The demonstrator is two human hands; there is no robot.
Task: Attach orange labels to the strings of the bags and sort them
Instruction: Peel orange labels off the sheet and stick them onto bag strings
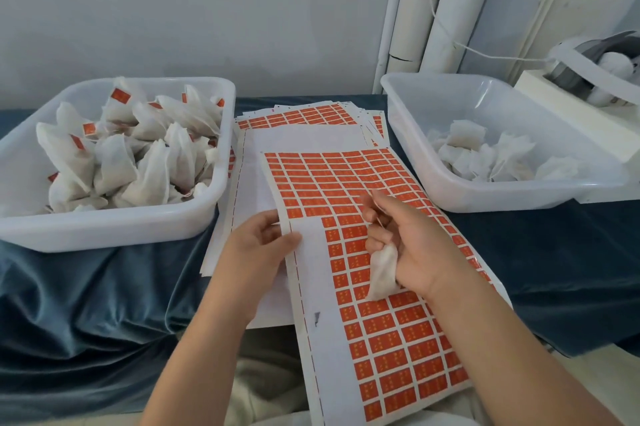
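Head view: left hand (pixel 263 242) pinches the left edge of the white sheet of orange rectangular labels (pixel 346 183) lying on the blue-draped desk (pixel 554 252). Right hand (pixel 412 245), over the sheet, grips a small white mesh bag (pixel 382 273) in curled fingers (pixel 377 240). Labelled bags (pixel 114 162) fill the white plastic tub (pixel 114 231) at left.

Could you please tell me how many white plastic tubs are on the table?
2. The left tub holds labelled bags; the right tub holds plain bags. No further tub shows, though one could lie beyond the frame edges.
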